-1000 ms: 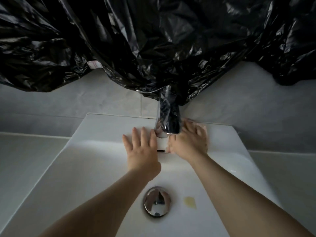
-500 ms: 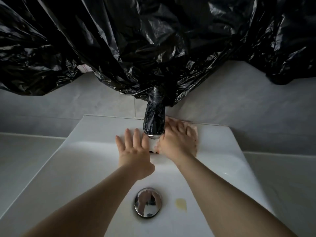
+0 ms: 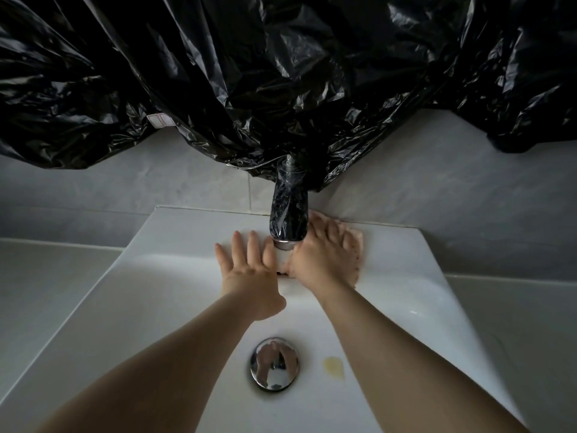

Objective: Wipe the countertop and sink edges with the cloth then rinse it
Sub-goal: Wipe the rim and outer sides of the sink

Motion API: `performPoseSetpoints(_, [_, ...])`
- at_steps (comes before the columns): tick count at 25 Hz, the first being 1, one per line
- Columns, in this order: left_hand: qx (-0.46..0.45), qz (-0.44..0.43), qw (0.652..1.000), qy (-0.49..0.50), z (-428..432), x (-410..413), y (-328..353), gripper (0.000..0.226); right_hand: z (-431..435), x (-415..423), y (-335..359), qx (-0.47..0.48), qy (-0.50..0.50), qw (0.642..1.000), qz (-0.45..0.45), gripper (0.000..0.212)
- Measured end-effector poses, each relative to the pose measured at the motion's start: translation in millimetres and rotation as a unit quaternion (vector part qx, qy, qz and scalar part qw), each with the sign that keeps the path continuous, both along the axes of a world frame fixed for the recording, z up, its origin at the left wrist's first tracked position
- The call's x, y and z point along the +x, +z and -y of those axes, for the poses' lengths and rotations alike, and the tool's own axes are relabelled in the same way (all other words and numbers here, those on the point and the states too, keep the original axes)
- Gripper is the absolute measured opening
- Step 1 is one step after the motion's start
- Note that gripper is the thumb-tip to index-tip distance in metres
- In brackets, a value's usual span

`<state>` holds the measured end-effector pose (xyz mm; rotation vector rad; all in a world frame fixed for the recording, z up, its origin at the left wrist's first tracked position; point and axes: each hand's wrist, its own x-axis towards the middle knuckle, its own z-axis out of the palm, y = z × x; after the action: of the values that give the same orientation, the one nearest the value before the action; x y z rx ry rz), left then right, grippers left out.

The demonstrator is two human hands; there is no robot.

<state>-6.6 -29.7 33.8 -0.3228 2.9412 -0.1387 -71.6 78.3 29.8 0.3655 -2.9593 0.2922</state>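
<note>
On the back ledge of the sink (image 3: 187, 226), your right hand (image 3: 324, 257) presses the cloth (image 3: 356, 242) with flat fingers (image 3: 316, 228) to wipe, while your left hand (image 3: 249, 270), splayed and empty, seemingly braces you.

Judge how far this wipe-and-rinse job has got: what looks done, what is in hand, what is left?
Done: nothing can be confirmed; whether the countertop was wiped cannot be told. In hand: the right hand presses the pink cloth flat on the sink's back edge beside the tap, the left hand resting open nearby. Left: rinsing, as no water runs; a yellowish stain lies in the basin.
</note>
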Motion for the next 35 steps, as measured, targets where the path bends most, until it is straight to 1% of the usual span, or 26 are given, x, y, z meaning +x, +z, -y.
performPoseSetpoints(2, [0.012, 0.012, 1.0, -0.012, 4, -1, 2, 0.09, 2, 0, -1, 0.026, 0.029, 0.999, -0.007, 0.063])
performPoseSetpoints(3, [0.023, 0.013, 1.0, -0.016, 6, -1, 1, 0.089, -14, -5, -3, 0.048, 0.03, 0.998, -0.023, 0.061])
performPoseSetpoints(4, [0.028, 0.013, 0.999, -0.02, 8, -2, 1, 0.088, -35, -10, -5, 0.058, 0.009, 0.998, -0.037, 0.057])
performPoseSetpoints(5, [0.031, 0.015, 0.999, -0.026, 9, -1, 1, 0.088, -59, -16, -8, 0.058, -0.032, 0.997, -0.037, 0.053])
performPoseSetpoints(7, [0.039, 0.018, 0.999, -0.033, 10, -1, 1, 0.088, -97, -18, -4, 0.015, -0.142, 0.99, -0.015, 0.049])
performPoseSetpoints(8, [0.043, 0.015, 0.998, -0.036, 10, -1, 0, 0.088, -100, -14, -1, -0.003, -0.182, 0.983, -0.006, 0.048])
performPoseSetpoints(9, [0.045, 0.012, 0.998, -0.04, 10, -1, 0, 0.088, -89, -9, 3, -0.008, -0.191, 0.982, 0.0, 0.048])
performPoseSetpoints(11, [0.049, 0.01, 0.997, -0.052, 11, 0, 0, 0.091, -42, 5, 8, 0.003, -0.13, 0.991, -0.026, 0.052])
performPoseSetpoints(13, [0.055, -0.002, 0.996, -0.066, 14, 2, -2, 0.095, 2, 18, 12, 0.008, -0.061, 0.998, -0.021, 0.055])
performPoseSetpoints(14, [0.052, -0.013, 0.995, -0.08, 16, 4, -2, 0.096, 7, 16, 12, 0.014, -0.035, 0.999, -0.014, 0.054])
performPoseSetpoints(16, [0.05, -0.034, 0.993, -0.102, 23, 8, -3, 0.1, -23, 6, 4, 0.079, -0.007, 0.997, -0.017, 0.051])
performPoseSetpoints(17, [0.055, -0.045, 0.992, -0.108, 26, 11, -2, 0.1, -51, 1, -1, 0.1, -0.019, 0.995, -0.02, 0.05])
performPoseSetpoints(18, [0.058, -0.057, 0.99, -0.116, 30, 13, -3, 0.1, -78, -2, -3, 0.081, -0.063, 0.994, -0.022, 0.048])
performPoseSetpoints(19, [0.06, -0.082, 0.987, -0.125, 32, 14, -5, 0.098, -102, -1, -4, 0.038, -0.125, 0.991, -0.018, 0.047])
performPoseSetpoints(20, [0.069, -0.131, 0.98, -0.137, 32, 17, -9, 0.095, -117, 1, -5, -0.001, -0.176, 0.984, -0.006, 0.047])
performPoseSetpoints(21, [0.07, -0.184, 0.969, -0.148, 29, 20, -12, 0.091, -118, 5, -4, -0.023, -0.197, 0.98, -0.001, 0.049])
performPoseSetpoints(22, [0.083, -0.224, 0.958, -0.161, 24, 22, -15, 0.086, -112, 6, -3, -0.024, -0.187, 0.982, -0.007, 0.052])
performPoseSetpoints(23, [0.098, -0.25, 0.944, -0.19, 14, 21, -19, 0.081, -104, 10, -3, -0.021, -0.153, 0.988, -0.018, 0.056])
performPoseSetpoints(24, [0.103, -0.259, 0.935, -0.217, 2, 21, -21, 0.078, -96, 13, -6, -0.004, -0.113, 0.993, -0.021, 0.056])
performPoseSetpoints(25, [0.107, -0.25, 0.933, -0.237, -13, 20, -23, 0.077, -92, 15, -7, 0.016, -0.081, 0.997, 0.0, 0.052])
performPoseSetpoints(26, [0.114, -0.221, 0.937, -0.244, -28, 16, -21, 0.076, -93, 14, -4, 0.025, -0.07, 0.997, 0.024, 0.05])
performPoseSetpoints(29, [0.145, -0.137, 0.956, -0.215, -73, -4, -5, 0.069, -118, -20, 3, 0.03, -0.096, 0.99, 0.098, 0.052])
performPoseSetpoints(31, [0.171, -0.075, 0.969, -0.165, -94, -20, 3, 0.063, -132, -36, 8, -0.006, -0.099, 0.987, 0.126, 0.055])
performPoseSetpoints(33, [0.224, -0.095, 0.964, -0.111, -106, -32, 4, 0.05, -149, -24, 8, -0.058, -0.078, 0.985, 0.143, 0.053])
performPoseSetpoints(34, [0.243, -0.115, 0.959, -0.087, -109, -34, 4, 0.044, -162, -13, 6, -0.115, -0.047, 0.98, 0.152, 0.051])
performPoseSetpoints(35, [0.242, -0.133, 0.958, -0.07, -111, -34, 2, 0.04, -174, -1, 5, -0.205, -0.01, 0.964, 0.167, 0.046])
